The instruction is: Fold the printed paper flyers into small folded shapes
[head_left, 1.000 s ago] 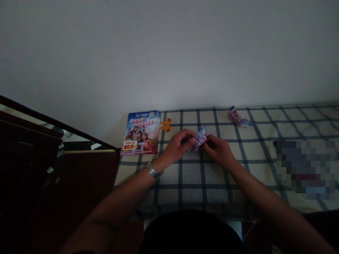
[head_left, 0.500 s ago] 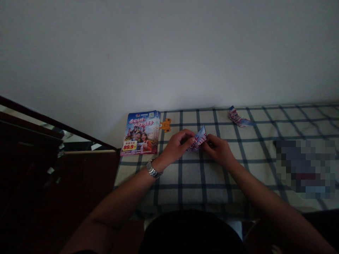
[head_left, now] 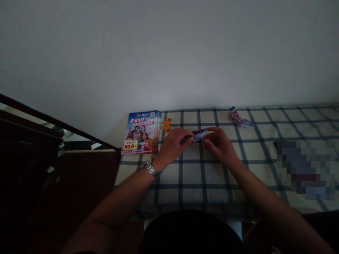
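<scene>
A small folded piece of printed paper (head_left: 198, 136), blue, white and dark red, is between my two hands above the checked cloth. My left hand (head_left: 177, 141) pinches its left end with thumb and fingers; a metal watch (head_left: 152, 167) is on that wrist. My right hand (head_left: 219, 144) has thumb and index finger at the paper's right end, curled around its corner. The paper's underside and the fingertips behind it are hidden.
A stack of printed flyers (head_left: 141, 133) lies left of my hands, beside an orange bear figure (head_left: 166, 125). A curved strip of printed paper (head_left: 239, 119) rests at the back right. A blurred-out object (head_left: 304, 169) is at the right on the checked cloth (head_left: 190, 194). Behind rises a wall (head_left: 185, 53).
The paper has gone from a raised, pointed shape to a flatter, narrower one lying more level. My right fingers have shifted up over its right corner, and my left hand has turned slightly.
</scene>
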Available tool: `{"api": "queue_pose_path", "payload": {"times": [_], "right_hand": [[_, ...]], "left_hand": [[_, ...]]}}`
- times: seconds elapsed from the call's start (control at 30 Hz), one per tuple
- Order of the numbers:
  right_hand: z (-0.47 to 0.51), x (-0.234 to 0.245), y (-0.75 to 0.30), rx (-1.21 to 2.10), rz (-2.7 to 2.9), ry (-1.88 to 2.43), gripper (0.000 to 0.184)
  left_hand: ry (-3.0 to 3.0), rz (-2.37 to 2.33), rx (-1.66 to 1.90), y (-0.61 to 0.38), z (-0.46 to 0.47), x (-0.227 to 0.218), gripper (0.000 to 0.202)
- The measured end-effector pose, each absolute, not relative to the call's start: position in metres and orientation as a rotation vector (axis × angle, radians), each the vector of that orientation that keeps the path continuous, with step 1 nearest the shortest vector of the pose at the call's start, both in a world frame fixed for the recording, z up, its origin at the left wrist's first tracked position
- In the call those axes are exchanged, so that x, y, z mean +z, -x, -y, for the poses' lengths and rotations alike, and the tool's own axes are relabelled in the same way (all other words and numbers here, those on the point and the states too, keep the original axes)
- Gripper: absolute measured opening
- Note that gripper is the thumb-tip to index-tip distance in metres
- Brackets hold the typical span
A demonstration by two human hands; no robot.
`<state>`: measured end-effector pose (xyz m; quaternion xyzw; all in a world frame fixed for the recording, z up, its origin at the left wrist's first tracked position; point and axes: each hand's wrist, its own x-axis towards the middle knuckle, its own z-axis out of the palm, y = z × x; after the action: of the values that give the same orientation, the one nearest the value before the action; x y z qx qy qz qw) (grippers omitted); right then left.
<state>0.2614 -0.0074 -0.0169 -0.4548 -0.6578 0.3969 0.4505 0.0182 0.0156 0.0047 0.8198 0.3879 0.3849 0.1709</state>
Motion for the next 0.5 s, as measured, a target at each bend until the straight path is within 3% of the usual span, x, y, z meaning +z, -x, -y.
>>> {"api": "queue_pose_path", "payload": {"times": [0.13, 0.3, 0.5], "right_hand": [[0.0072, -0.0209, -0.2618, 0.899, 1.727, 1.071, 0.051], [0.0061, -0.0194, -0.2638, 0.686, 1.857, 1.08, 0.026], [0.0032, -0.0191, -0.2657, 0.627, 1.879, 1.087, 0.017]], "left_hand": [[-2.454, -1.062, 1.064, -0.0196, -0.0153, 0.0046, 0.013], [-2.531, -1.047, 1.016, -0.0206, -0.0159, -0.0007, 0.015], [-2.549, -1.027, 1.018, -0.0213, -0.015, -0.0013, 0.015]]}}
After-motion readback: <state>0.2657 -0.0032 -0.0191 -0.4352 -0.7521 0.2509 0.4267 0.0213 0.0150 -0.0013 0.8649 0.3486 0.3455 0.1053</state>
